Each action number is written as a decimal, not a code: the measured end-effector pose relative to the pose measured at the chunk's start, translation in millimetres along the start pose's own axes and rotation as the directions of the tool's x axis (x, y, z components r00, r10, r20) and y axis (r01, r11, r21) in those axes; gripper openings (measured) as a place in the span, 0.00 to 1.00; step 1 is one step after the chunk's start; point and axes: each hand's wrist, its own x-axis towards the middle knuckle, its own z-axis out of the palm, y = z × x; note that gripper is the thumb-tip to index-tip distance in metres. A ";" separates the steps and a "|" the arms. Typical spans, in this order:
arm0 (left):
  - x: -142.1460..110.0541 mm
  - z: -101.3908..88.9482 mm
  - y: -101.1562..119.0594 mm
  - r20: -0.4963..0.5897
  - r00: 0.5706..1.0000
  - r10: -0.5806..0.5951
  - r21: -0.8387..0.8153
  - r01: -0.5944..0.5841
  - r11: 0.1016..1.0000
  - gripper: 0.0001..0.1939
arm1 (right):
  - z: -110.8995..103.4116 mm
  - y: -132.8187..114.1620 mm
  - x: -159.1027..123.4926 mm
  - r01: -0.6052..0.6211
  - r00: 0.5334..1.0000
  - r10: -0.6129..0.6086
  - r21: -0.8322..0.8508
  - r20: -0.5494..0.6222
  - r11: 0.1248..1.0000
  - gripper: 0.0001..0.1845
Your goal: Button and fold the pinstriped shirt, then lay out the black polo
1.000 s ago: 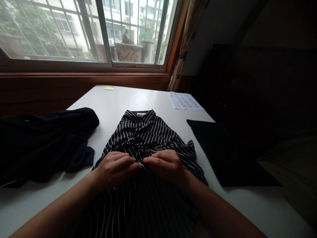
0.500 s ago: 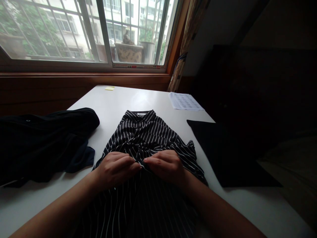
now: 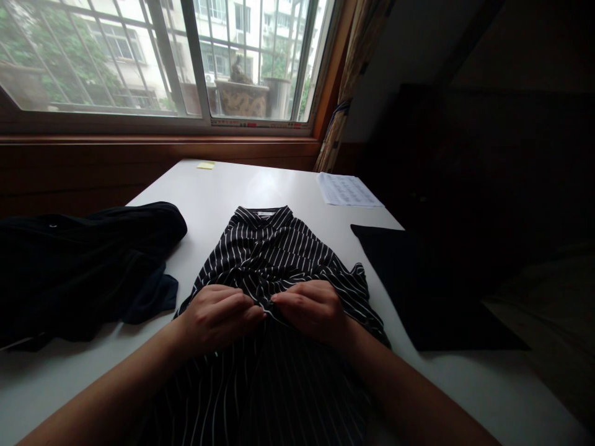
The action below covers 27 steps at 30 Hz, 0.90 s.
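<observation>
A black shirt with white stripes [image 3: 274, 248] lies front up on the table, its collar pointing toward the window and its lower part spreading toward me. My left hand [image 3: 220, 316] pinches the shirt's front edge near the middle. Close beside it, my right hand [image 3: 311, 310] grips the other front edge, the fingertips of both hands nearly meeting. The cloth is bunched and creased around the fingers. Whatever small part sits between the fingertips, such as a button, is too hidden to make out.
Dark clothing [image 3: 88, 266] lies heaped on the left of the white table [image 3: 260, 183]. A flat dark cloth [image 3: 418, 291] rests at the right edge. Printed papers [image 3: 348, 189] and a yellow sticky note [image 3: 205, 165] are at the far end, below the barred window [image 3: 251, 62].
My right fingertips have shifted very slightly at the shirt's front edge. Everything else stays as it was.
</observation>
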 end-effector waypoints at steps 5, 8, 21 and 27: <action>0.6 0.1 -0.4 0.005 1.000 0.014 0.001 -0.014 1.000 0.03 | -0.2 0.1 -0.9 -0.008 1.000 0.008 0.007 0.008 1.000 0.09; -0.5 0.4 -1.8 0.018 0.999 0.031 0.021 -0.031 0.999 0.03 | 0.4 0.5 -2.3 -0.014 1.000 0.014 -0.004 0.014 1.000 0.10; -6.6 0.0 -7.1 0.018 1.000 0.010 0.065 -0.011 0.998 0.05 | 1.0 -0.6 1.8 -0.020 1.000 0.020 0.011 0.016 1.000 0.07; -10.1 2.3 -12.7 0.038 0.997 -0.064 0.067 0.061 0.996 0.04 | 1.9 2.5 2.5 -0.045 0.993 0.038 0.055 0.115 0.997 0.17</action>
